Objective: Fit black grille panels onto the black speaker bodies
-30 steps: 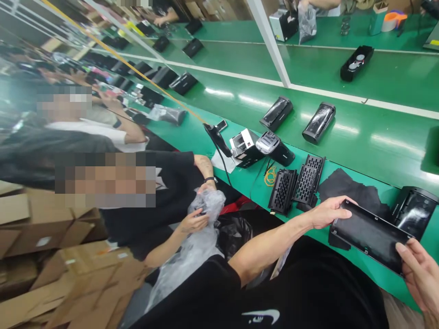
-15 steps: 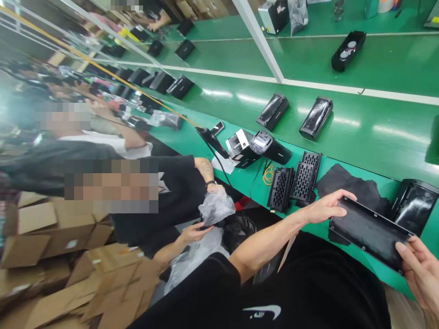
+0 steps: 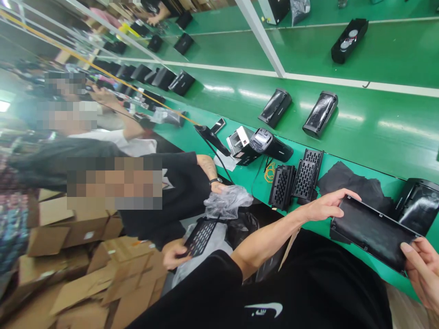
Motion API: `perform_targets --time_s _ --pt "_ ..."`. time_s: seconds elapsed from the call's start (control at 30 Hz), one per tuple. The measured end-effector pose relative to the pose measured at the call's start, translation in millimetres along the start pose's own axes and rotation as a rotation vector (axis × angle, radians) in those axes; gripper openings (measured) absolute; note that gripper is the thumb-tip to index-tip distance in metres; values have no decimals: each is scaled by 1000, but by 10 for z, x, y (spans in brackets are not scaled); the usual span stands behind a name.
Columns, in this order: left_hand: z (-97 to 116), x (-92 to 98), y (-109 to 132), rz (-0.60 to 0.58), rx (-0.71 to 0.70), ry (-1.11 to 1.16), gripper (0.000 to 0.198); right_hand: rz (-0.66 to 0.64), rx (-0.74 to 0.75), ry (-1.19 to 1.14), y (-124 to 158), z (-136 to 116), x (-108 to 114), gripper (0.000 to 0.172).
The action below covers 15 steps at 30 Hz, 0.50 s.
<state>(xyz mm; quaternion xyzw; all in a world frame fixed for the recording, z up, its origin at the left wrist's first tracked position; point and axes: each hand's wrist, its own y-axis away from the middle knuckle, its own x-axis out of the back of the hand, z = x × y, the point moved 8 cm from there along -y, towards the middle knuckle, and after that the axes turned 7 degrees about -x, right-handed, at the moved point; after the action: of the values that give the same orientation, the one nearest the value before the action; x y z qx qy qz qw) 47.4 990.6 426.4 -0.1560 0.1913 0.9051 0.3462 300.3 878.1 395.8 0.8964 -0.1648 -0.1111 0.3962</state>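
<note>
Two-handed pinch on a flat, black rectangular panel with small clips along its long edges, tilted above the green workbench: left hand at one end, right hand at the other, thumbs on the smooth face, most fingertips hidden behind. Right wrist cut off by the frame. Just behind the panel, partly covered by it, a glossy black speaker-like unit and a pile of matte black sheets, material impossible to tell. Near the left forearm, two black perforated panels, then a loop of yellow cord. Further along, a black rounded unit against a white-and-black box, function unclear. Across the glossy green belt, two more black units. To the left, a seated co-worker in black, one hand at a crumpled clear plastic bag, the other on a black slotted panel. Behind, blurred figures, hard to make out; below, brown cardboard boxes, cut off at the edge.
</note>
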Motion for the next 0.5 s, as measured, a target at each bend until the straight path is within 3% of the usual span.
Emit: perform_targets --time_s 0.13,0.33,0.5 --pt "58 -19 -14 -29 -39 10 63 9 25 13 -4 -39 -25 59" --pt "90 4 -3 -27 -28 -102 64 53 -76 -15 11 -54 -46 69" --pt "54 19 -21 -13 -34 -44 65 49 -109 -18 57 -36 -38 68"
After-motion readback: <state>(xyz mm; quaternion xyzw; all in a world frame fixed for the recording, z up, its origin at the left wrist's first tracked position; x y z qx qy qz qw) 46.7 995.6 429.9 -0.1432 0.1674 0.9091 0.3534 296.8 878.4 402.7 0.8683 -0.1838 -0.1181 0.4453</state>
